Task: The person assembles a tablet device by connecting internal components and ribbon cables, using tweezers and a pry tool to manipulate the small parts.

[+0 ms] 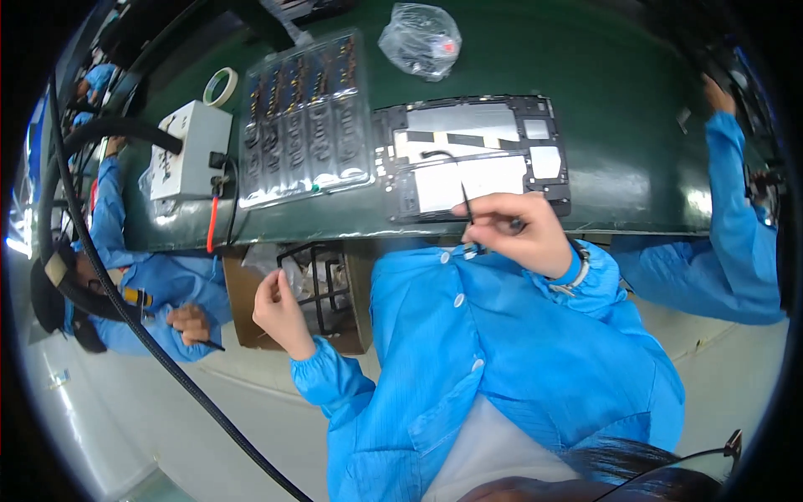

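- R hand (523, 230): grip pinches black tweezers (467, 203), tips up, over near edge of opened tablet frame (473, 155).
- Tablet frame lies flat on green counter (619, 109), just right of clear plastic parts tray (305, 117).
- L hand (280, 309): below counter edge, fingers curled loosely together, holds nothing I can see.
- Also on counter: white box (191, 149) w/ cable, tape roll (221, 86), crumpled clear bag (421, 38).
- Co-workers in blue sleeves at both sides.
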`<state>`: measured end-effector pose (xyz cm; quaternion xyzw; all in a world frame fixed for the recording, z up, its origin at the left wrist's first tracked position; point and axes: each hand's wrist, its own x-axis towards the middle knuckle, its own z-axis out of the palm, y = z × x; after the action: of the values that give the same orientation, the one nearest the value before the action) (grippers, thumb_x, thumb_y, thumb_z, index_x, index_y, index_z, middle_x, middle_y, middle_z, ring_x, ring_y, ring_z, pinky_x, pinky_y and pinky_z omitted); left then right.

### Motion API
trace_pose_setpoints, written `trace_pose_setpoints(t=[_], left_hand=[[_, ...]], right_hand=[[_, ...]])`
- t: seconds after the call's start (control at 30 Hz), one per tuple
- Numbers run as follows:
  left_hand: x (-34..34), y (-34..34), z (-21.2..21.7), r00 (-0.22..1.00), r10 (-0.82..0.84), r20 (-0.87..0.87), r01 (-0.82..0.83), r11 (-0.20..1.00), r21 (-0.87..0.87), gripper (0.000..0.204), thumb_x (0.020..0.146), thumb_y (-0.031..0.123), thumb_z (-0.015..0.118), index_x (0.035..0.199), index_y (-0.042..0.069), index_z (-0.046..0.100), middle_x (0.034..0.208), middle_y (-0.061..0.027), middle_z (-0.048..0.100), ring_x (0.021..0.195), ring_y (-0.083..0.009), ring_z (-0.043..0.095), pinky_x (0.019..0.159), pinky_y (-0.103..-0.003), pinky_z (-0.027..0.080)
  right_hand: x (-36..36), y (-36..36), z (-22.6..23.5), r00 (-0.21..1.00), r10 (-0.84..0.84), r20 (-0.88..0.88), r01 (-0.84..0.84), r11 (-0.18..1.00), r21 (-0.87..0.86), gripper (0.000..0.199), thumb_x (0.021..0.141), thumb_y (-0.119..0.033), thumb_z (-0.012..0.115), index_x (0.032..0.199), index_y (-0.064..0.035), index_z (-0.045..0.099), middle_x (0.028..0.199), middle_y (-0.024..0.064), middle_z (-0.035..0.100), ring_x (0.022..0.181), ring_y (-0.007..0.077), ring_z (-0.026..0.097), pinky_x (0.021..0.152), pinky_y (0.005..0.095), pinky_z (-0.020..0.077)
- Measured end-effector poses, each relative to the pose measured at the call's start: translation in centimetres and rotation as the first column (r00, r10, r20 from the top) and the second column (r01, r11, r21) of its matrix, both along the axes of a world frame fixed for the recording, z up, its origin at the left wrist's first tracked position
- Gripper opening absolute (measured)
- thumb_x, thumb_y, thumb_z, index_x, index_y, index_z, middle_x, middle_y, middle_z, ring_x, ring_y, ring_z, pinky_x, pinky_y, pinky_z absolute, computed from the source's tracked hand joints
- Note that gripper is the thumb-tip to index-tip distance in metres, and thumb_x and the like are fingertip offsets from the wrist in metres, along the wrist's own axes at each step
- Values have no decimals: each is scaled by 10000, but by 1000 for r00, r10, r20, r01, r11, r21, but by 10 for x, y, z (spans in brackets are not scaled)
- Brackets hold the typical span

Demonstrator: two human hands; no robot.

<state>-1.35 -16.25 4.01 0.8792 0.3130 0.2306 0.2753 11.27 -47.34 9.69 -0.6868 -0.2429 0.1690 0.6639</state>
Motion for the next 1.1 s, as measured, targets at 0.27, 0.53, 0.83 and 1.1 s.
trace_pose_setpoints(t=[0.27,0.53,0.83,1.1], left_hand=[[111,-119,67,676,-430,598,675,686,-270,350,705,-62,650,1048,-14,595,959,-142,637,834,-219,640,664,-284,514],[130,-122,63,644,-467,605,672,723,-158,223,675,-58,684,885,5,641,834,-105,660,752,-198,647,658,-258,502],[145,-141,56,484,-567,666,717,694,69,234,638,-91,675,854,-17,618,875,-158,654,761,-236,652,657,-282,518],[151,-145,57,499,-595,630,685,717,134,228,607,-110,633,816,-18,633,817,-155,658,701,-233,647,647,-270,510]], right_hand=[[7,14,6,993,97,-67,-99,995,-17,294,746,47,614,1039,25,596,926,105,642,797,122,611,729,264,498],[26,12,6,995,-78,63,73,994,85,369,700,47,645,1060,-23,603,916,64,637,618,57,520,550,186,429],[37,27,7,859,-315,404,294,949,116,257,678,47,671,924,-19,642,826,94,638,658,157,591,564,233,452],[34,27,8,754,-336,564,367,928,63,234,653,26,690,880,-10,646,800,127,645,730,266,641,639,314,504]])
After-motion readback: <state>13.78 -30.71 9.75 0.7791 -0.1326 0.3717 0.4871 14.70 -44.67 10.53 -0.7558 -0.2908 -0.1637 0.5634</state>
